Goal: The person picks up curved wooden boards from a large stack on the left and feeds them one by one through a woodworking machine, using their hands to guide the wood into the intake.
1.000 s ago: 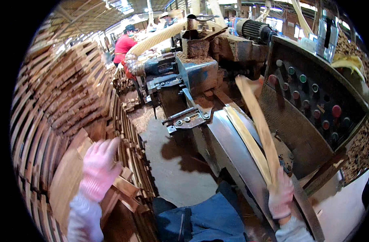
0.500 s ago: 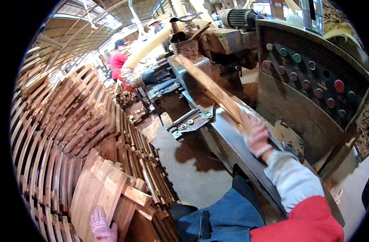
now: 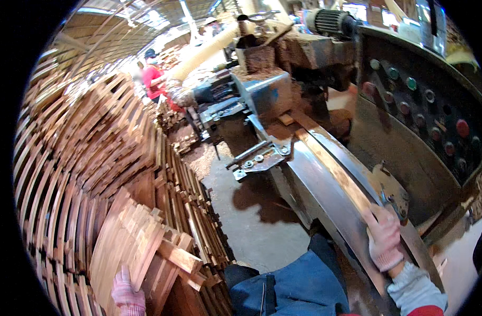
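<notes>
My right hand [image 3: 384,236], in a pale pink work glove, is closed on the near end of a long wooden strip [image 3: 333,169]. The strip lies along the metal bed [image 3: 315,181] of a woodworking machine, beside its long guide. Beyond its far end, a short piece of wood [image 3: 286,119] sits near the machine's sawdust-covered head [image 3: 267,97]. At the lower left, my left hand [image 3: 128,293], gloved the same way, has its fingers stretched out on the near edge of a pile of flat wooden boards [image 3: 122,239].
Tall stacks of wooden strips [image 3: 88,158] fill the left side. A control panel [image 3: 420,105] with coloured buttons stands at the right, a motor [image 3: 331,23] behind the machine. A person in red [image 3: 152,79] works farther back, near a ribbed hose [image 3: 207,52].
My right hand has moved down and to the right, drawing back with the wooden strip, which has gone from raised above the bed to lying along it. My left hand stays by the boards.
</notes>
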Available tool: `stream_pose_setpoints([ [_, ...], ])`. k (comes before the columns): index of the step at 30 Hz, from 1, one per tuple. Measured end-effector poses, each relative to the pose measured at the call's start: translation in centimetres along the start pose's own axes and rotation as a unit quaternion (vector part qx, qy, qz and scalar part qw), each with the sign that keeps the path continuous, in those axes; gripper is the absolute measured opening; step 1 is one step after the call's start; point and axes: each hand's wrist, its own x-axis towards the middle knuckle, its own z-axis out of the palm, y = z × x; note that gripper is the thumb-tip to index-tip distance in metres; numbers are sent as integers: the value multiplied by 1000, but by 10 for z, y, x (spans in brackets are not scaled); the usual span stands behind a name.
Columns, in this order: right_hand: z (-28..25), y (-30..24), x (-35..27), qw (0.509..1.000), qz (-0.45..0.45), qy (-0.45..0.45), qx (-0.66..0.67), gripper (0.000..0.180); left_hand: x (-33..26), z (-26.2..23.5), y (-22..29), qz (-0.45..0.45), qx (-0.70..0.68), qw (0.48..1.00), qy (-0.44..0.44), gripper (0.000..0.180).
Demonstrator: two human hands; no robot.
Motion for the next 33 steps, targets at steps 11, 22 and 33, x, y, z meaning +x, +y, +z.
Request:
stream_pose_setpoints([
  [11,114,-32,187,979,-27,19,200,42,69,-104,111,325,34,933,154,54],
  [22,-81,-72,32,945,-43,-130,296,101,116,-126,363,572,-114,711,392,39],
  [33,-65,-15,-52,983,136,-121,21,91,133,-87,182,321,-165,914,184,72],
])
